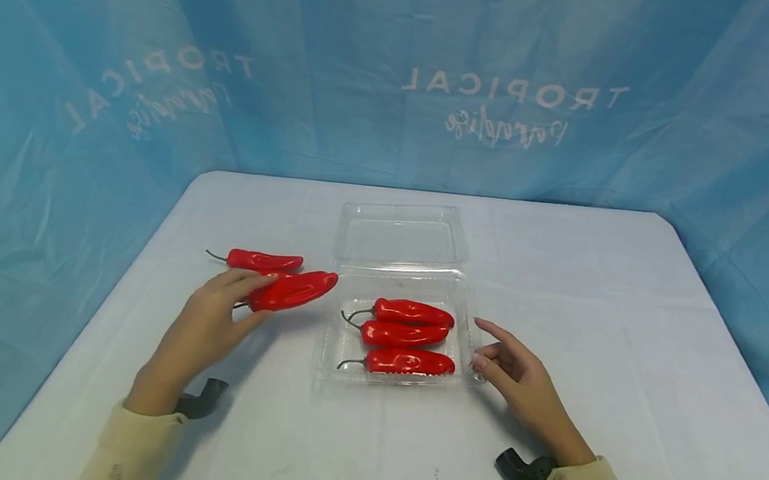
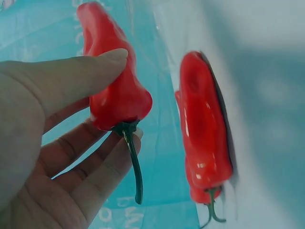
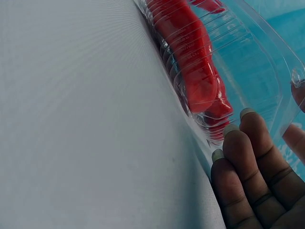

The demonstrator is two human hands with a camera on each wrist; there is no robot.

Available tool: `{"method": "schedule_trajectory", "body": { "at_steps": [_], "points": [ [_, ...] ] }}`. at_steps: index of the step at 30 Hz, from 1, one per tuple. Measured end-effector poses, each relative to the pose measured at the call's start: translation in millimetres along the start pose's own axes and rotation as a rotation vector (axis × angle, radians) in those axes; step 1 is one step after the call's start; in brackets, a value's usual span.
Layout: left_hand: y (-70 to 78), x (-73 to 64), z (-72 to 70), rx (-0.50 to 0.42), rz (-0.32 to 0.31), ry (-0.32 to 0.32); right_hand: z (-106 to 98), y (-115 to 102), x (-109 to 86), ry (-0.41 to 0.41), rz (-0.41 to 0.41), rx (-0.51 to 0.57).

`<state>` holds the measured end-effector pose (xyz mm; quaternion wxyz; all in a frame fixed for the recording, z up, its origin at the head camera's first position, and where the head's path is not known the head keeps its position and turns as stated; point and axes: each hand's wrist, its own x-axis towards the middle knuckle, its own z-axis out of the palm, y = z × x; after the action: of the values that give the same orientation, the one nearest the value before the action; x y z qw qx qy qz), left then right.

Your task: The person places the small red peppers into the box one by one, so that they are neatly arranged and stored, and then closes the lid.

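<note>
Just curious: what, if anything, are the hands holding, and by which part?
The left hand holds a red pepper by its body, stem free. The right hand is at a corner of the clear container; grip unclear.

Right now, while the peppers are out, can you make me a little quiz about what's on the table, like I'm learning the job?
1. Count: how many red peppers lie inside the clear container?
2. True or false: the clear container is shut.
3. Which one: which hand is holding up a single pepper, the left or the right?

Key:
1. Three.
2. False; its lid is open, folded away from the person.
3. The left hand.
</note>
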<state>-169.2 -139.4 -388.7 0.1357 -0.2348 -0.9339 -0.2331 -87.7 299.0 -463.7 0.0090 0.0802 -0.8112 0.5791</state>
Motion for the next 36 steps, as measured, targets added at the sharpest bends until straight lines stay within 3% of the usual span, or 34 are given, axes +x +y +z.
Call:
{"method": "schedule_trajectory", "body": {
  "at_steps": [10, 23, 36],
  "points": [
    [31.5, 12.2, 12.7, -0.011, 0.018, -0.062, 0, -1, -0.4, 0.001, -0.003, 0.003],
    [65.9, 27.7, 32.0, -0.074, 0.167, -0.111, 1, -3, -0.5, 0.007, 0.012, -0.008],
    [97.9, 31.8, 54.4, -0.107, 0.295, -0.153, 1, -1, -0.5, -0.004, 0.008, -0.003]
  ]
}}
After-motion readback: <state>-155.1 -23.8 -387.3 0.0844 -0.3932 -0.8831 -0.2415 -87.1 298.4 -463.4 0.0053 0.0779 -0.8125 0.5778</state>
